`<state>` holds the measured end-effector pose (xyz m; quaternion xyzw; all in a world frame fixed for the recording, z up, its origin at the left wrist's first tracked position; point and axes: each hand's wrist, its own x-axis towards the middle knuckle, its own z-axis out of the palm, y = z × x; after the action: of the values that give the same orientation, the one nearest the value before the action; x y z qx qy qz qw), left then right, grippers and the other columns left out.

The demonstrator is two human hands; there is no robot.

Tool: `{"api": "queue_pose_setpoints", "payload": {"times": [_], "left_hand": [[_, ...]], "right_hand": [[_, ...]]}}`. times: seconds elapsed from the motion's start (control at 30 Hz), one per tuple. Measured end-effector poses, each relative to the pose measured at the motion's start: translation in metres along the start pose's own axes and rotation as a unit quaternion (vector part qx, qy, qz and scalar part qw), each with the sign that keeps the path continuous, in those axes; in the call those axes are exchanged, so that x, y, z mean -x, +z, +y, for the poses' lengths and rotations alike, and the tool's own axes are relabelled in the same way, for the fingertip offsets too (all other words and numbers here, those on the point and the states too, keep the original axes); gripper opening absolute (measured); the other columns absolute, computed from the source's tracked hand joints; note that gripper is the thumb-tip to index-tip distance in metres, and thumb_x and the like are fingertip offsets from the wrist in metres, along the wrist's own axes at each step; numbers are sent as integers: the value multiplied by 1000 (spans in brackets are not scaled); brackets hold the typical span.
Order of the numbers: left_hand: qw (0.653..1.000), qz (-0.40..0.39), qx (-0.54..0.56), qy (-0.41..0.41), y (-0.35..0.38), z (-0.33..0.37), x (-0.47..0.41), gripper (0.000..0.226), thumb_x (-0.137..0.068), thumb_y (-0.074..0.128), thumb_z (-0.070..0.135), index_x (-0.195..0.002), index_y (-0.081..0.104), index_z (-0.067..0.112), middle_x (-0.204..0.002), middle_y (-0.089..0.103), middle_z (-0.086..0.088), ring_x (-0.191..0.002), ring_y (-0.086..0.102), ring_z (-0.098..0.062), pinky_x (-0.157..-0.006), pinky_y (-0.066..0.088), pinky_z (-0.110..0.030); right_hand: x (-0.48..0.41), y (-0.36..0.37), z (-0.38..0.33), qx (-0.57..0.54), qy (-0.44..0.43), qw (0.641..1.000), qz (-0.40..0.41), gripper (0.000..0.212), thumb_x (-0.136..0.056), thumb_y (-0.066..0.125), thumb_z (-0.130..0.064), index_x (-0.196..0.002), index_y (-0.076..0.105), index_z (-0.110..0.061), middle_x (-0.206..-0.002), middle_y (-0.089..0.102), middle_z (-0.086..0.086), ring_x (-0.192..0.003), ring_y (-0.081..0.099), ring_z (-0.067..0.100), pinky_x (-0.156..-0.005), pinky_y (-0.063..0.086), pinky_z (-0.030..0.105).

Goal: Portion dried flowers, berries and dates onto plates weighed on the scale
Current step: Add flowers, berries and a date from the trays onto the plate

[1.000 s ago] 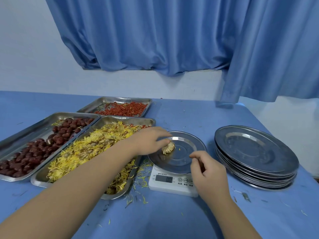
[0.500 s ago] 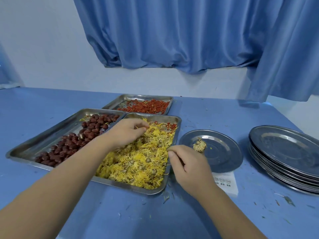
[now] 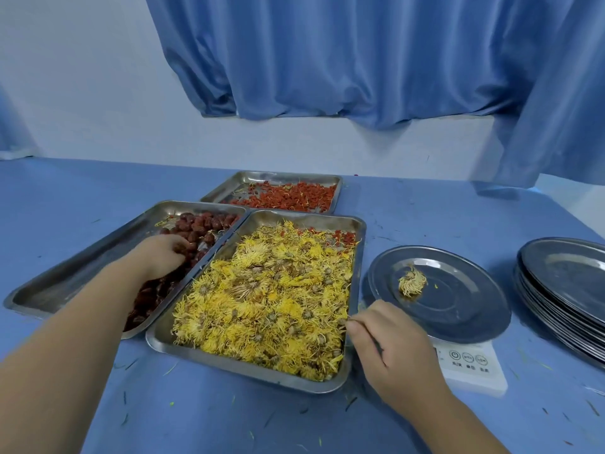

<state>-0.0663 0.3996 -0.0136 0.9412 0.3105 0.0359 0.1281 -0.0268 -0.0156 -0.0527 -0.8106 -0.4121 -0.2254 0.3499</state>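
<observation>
My left hand (image 3: 160, 257) reaches into the date tray (image 3: 65, 283), fingers curled down around dark red dates (image 3: 203, 224). Beside it on the right, a second tray (image 3: 248, 367) is heaped with yellow dried flowers (image 3: 268, 290). My right hand (image 3: 389, 348) hangs loosely curled at this tray's right rim and holds nothing I can see. One dried flower (image 3: 412, 283) lies on the steel plate (image 3: 458, 309) that sits on the white scale (image 3: 471, 365). A tray of red berries (image 3: 294, 198) stands behind.
A stack of several steel plates (image 3: 569, 280) stands at the right edge. Loose petals and stalk bits are scattered over the blue tabletop (image 3: 229, 421). A blue curtain (image 3: 327, 60) hangs on the wall behind the table.
My left hand left the flower on the plate, crossed the flower tray and went into the dates. My right hand drifted from the scale's front to the flower tray's right rim.
</observation>
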Motion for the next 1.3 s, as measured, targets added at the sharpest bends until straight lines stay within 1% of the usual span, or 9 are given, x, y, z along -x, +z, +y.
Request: {"api": "queue_pose_setpoints", "payload": {"times": [0.13, 0.27, 0.37, 0.53, 0.7, 0.8, 1.0, 1.13, 1.3], "left_hand": [[1000, 26, -3, -9, 13, -4, -2, 38, -94, 55, 14, -131, 58, 24, -136, 58, -9, -116, 58, -28, -96, 44, -36], [998, 68, 10, 7, 8, -6, 2, 35, -91, 60, 22, -126, 61, 25, -130, 63, -6, -109, 61, -25, -89, 46, -35], [994, 94, 48, 32, 0, 2, 9, 35, -91, 60, 28, -126, 61, 25, -129, 63, -6, -109, 62, -25, -93, 46, -36], [983, 101, 58, 141, -16, 46, 30, 34, -91, 59, 37, -125, 60, 31, -128, 63, 0, -104, 57, -16, -90, 43, -32], [960, 62, 64, 264, -18, 117, 68, 31, -93, 52, 45, -124, 57, 40, -112, 64, 15, -82, 65, -9, -71, 54, -25], [940, 44, 49, 334, -11, 160, 89, 33, -94, 52, 46, -125, 58, 39, -118, 61, 17, -90, 53, 7, -73, 40, -12], [905, 41, -19, 422, 16, 243, 116, 44, -93, 51, 39, -136, 49, 32, -137, 55, 6, -117, 52, -12, -96, 45, -33], [908, 35, -65, 413, 38, 277, 118, 39, -91, 49, 40, -130, 52, 31, -125, 61, 1, -109, 58, -22, -86, 50, -38], [921, 27, -66, 382, 57, 291, 115, 43, -93, 49, 50, -129, 52, 28, -121, 63, 0, -105, 59, -22, -83, 51, -37]], "right_hand": [[0, -1, 5, -21, 1, 1000, 11, 38, -99, 30, -48, -68, 47, -31, -65, 37, -16, -61, 41, 1, -56, 33, 18], [0, 1, 7, -18, 4, 1000, 16, 44, -99, 30, -48, -64, 46, -27, -62, 40, -11, -59, 43, 5, -53, 37, 25], [0, 0, 5, -26, -1, 999, 26, 36, -99, 33, -46, -65, 35, -35, -61, 37, -13, -57, 41, 4, -53, 34, 23], [2, -10, 9, -53, 18, 996, 67, 42, -95, 41, -36, -56, 39, -19, -55, 37, -9, -54, 40, 9, -50, 33, 25], [7, -36, 21, -80, 71, 988, 113, 48, -93, 42, -34, -56, 50, -5, -53, 43, 1, -54, 45, 16, -53, 36, 30], [25, -58, 35, -53, 97, 985, 135, 45, -92, 44, -32, -55, 48, -6, -53, 43, -1, -55, 44, 16, -54, 36, 31], [61, -80, 64, 18, 156, 980, 125, 43, -96, 51, -26, -61, 54, -1, -57, 54, 9, -59, 52, 26, -60, 39, 35], [62, -74, 63, 26, 177, 976, 122, 42, -92, 49, -26, -59, 49, -1, -53, 47, 8, -56, 44, 20, -57, 36, 32], [65, -77, 59, 39, 164, 979, 114, 40, -91, 59, -10, -56, 41, -4, -50, 38, 5, -52, 40, 20, -53, 31, 31]]}}
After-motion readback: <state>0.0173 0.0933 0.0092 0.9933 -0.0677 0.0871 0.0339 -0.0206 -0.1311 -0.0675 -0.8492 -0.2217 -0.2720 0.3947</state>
